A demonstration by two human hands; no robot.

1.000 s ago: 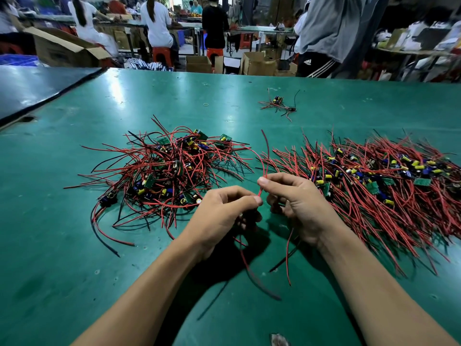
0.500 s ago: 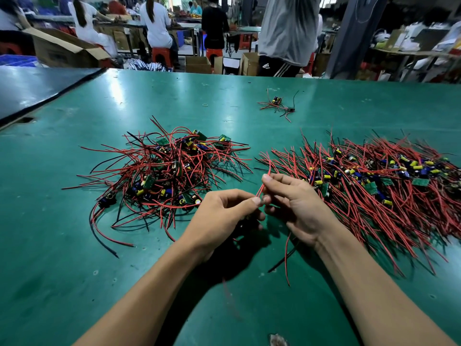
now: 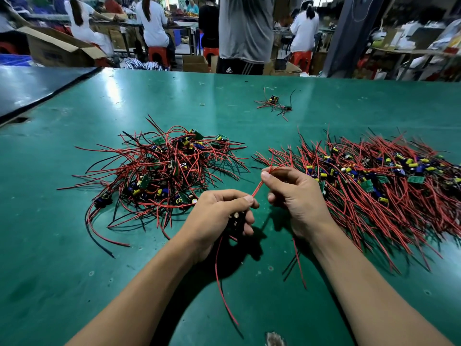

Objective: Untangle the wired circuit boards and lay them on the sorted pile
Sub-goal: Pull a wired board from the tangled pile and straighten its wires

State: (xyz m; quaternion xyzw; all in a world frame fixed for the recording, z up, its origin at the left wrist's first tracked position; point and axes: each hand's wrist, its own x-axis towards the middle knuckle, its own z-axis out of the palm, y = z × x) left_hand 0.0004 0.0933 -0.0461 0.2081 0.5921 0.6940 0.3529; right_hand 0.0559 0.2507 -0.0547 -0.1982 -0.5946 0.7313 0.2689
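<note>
Currently on my feed, entry one: wired circuit board, small and dark, cupped in the left hand, whose fingers curl round it while thumb and forefinger pinch the root of its red lead. Entry two: right hand, thumb and forefinger pinched on that same lead higher up, the other fingers curled beneath. The hands sit close together just above the counter, wrists level, forearms converging from the near edge. I judge the lead is drawn taut between them so it can be straightened and freed before laying down. Entry three: loose tails, red and black, trailing from under both hands onto the counter; which board each belongs to I cannot tell. Entry four: tangled heap, left of the hands, wires crossing every way. Entry five: sorted pile, right of the hands, wires fanned roughly parallel, placed within the right hand's easy reach. Entry six: stray bundle, far side, well apart.
</note>
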